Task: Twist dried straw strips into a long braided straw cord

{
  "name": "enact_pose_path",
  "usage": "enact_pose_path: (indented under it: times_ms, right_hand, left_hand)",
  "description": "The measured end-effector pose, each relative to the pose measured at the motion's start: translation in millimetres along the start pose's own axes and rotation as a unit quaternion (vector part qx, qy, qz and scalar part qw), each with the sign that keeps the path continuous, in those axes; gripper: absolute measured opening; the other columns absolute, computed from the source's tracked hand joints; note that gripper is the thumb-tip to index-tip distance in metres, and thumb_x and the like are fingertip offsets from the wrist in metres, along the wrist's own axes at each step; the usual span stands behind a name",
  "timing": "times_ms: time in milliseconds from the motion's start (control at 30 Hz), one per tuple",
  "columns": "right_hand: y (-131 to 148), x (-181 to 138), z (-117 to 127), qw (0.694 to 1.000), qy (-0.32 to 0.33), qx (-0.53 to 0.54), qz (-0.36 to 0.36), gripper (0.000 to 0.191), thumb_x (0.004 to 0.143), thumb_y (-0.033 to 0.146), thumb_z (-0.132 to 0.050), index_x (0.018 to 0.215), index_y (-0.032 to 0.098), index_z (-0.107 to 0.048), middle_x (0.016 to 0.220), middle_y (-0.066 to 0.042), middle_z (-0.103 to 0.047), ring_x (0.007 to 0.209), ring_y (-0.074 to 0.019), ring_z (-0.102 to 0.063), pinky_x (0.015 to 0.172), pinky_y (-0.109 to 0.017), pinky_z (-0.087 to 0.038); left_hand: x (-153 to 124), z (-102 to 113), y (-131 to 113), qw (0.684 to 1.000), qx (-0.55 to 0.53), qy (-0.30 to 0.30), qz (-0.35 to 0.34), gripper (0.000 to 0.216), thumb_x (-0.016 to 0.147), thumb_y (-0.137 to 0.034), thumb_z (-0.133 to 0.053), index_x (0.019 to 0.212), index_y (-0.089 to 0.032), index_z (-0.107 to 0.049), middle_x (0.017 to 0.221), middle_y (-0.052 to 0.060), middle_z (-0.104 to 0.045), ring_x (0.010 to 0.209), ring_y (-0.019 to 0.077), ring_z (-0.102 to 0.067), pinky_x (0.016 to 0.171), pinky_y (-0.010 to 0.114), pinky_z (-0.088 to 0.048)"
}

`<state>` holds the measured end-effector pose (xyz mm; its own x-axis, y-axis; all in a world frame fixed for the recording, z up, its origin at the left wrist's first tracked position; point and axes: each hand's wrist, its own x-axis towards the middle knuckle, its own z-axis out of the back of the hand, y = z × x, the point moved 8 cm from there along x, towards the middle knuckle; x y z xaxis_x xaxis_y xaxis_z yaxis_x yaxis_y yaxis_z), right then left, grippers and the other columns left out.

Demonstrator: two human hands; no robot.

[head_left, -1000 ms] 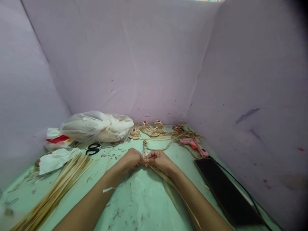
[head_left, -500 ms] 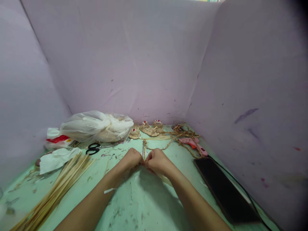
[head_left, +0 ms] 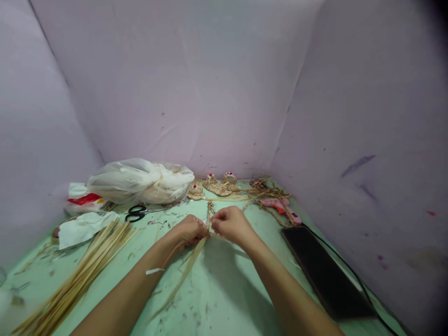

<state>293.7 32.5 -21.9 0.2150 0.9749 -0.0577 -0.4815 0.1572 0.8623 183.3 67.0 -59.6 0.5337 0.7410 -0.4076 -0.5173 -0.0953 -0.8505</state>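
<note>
A thin braided cord (head_left: pixel 209 211) of dried plant fibre runs toward me from the back of the table. At its near end my left hand (head_left: pixel 192 229) is closed, gripping the braid low down. A long pale fibre strand (head_left: pixel 182 281) hangs from that point toward the lower left. My right hand (head_left: pixel 231 226) is just to the right, fingers pinched beside the braid on another fibre strand (head_left: pixel 217 236), which passes partly hidden beneath the hand. A small white strip (head_left: pixel 154 271) is at my left forearm.
Left lie a bundle of dry strips (head_left: pixel 79 277), white cloth (head_left: pixel 86 228) and black-handled scissors (head_left: pixel 136 213). Behind are a stuffed plastic bag (head_left: pixel 140 181) and woven pieces (head_left: pixel 219 185). Right are a pink glue gun (head_left: pixel 290 214), a dark phone-like slab (head_left: pixel 325 275) and a cable (head_left: pixel 345 261).
My right hand has lifted slightly up and away from my left, opening a small gap. A pale strand now shows hanging toward the lower left. My left hand stays at the braid.
</note>
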Motion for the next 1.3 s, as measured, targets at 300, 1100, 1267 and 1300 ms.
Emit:
enact_pose_path:
  times_ms: [300, 1100, 1267, 1300]
  right_hand:
    - [-24, -5, -29, 0.959, 0.074, 0.219, -0.162, 0.01, 0.063, 0.012, -0.053, 0.054, 0.014, -0.053, 0.045, -0.001, -0.054, 0.04, -0.0108, -0.049, 0.045, -0.025, -0.043]
    - [-41, -36, -39, 0.947, 0.075, 0.248, -0.191, 0.014, 0.07, 0.008, -0.05, 0.057, 0.013, -0.048, 0.044, 0.001, -0.055, 0.035, -0.0082, -0.05, 0.035, -0.018, -0.04]
    - [-40, -39, -40, 0.948, 0.079, 0.239, -0.195, 0.015, 0.069, 0.007, -0.051, 0.056, 0.013, -0.047, 0.043, 0.0, -0.055, 0.034, -0.0096, -0.05, 0.036, -0.02, -0.043]
    - [-40, -39, -41, 0.947, 0.077, 0.24, -0.198, 0.015, 0.069, 0.006, -0.051, 0.056, 0.013, -0.047, 0.043, 0.0, -0.055, 0.035, -0.0096, -0.051, 0.037, -0.021, -0.043]
  left_hand:
    - [1, -3, 1, 0.997, -0.057, 0.04, -0.026, 0.01, 0.05, -0.024, -0.05, 0.05, -0.016, -0.046, 0.034, -0.008, -0.029, 0.028, 0.0023, -0.018, 0.033, 0.02, -0.007]
    - [-8, -13, -4, 0.999, -0.044, 0.016, -0.019, 0.002, 0.05, -0.014, -0.046, 0.052, -0.013, -0.048, 0.035, -0.007, -0.035, 0.031, 0.003, -0.024, 0.037, 0.019, -0.014]
    - [-5, -14, -3, 0.999, -0.04, 0.014, -0.034, 0.002, 0.049, -0.015, -0.046, 0.049, -0.013, -0.047, 0.036, -0.007, -0.036, 0.033, 0.0034, -0.025, 0.038, 0.02, -0.015]
    - [-5, -14, -3, 0.998, -0.04, 0.014, -0.037, 0.002, 0.049, -0.015, -0.046, 0.049, -0.013, -0.047, 0.036, -0.006, -0.036, 0.033, 0.0035, -0.025, 0.038, 0.02, -0.015]
